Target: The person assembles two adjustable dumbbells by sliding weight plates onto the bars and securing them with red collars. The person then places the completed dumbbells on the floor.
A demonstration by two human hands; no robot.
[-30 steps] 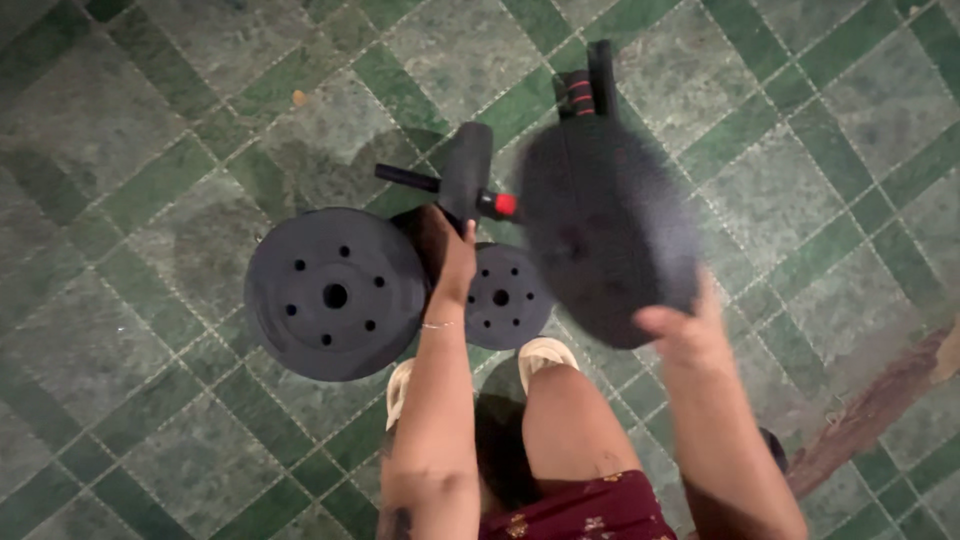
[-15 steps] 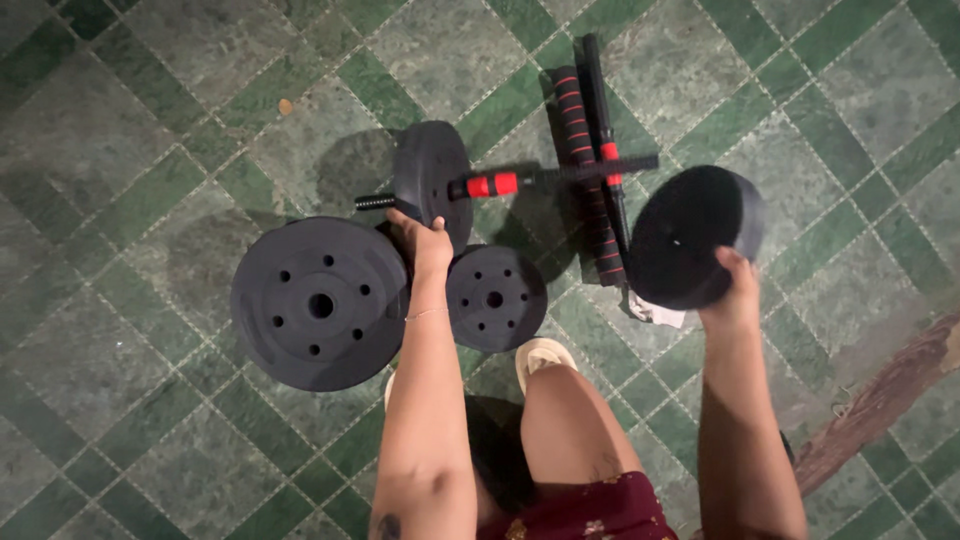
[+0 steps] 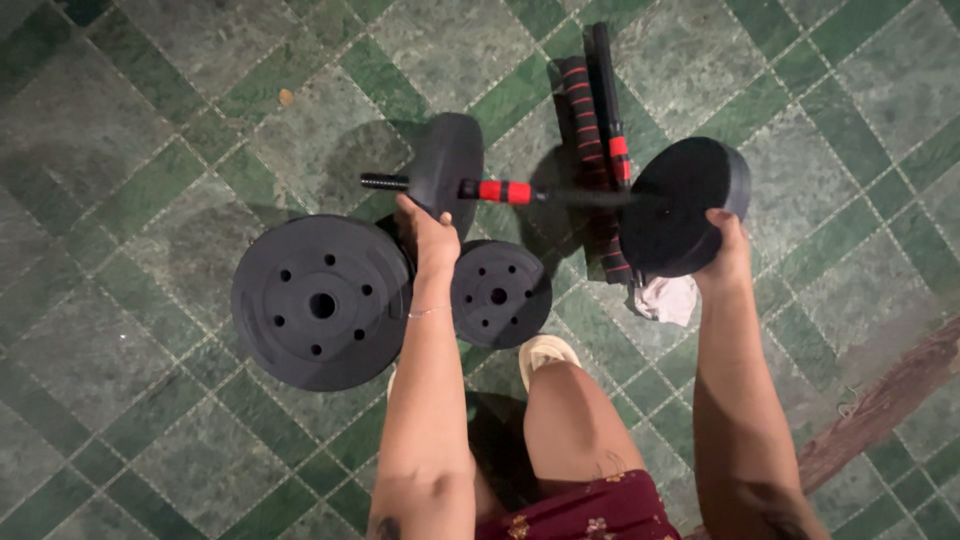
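Four black weight plates show: a large plate (image 3: 320, 303) and a small plate (image 3: 499, 293) lying flat at centre left, one mounted plate (image 3: 447, 170) on the dumbbell bar (image 3: 505, 191), and a fourth plate (image 3: 680, 205) at the bar's right end, with two spare bars (image 3: 595, 120) on the green tiled floor (image 3: 130, 130) behind. Both arms stretch forward from the bottom edge, well apart. The left hand (image 3: 430, 232) grips the mounted plate's lower edge at centre, and the right hand (image 3: 727, 250) clasps the fourth plate's lower right rim, upper right.
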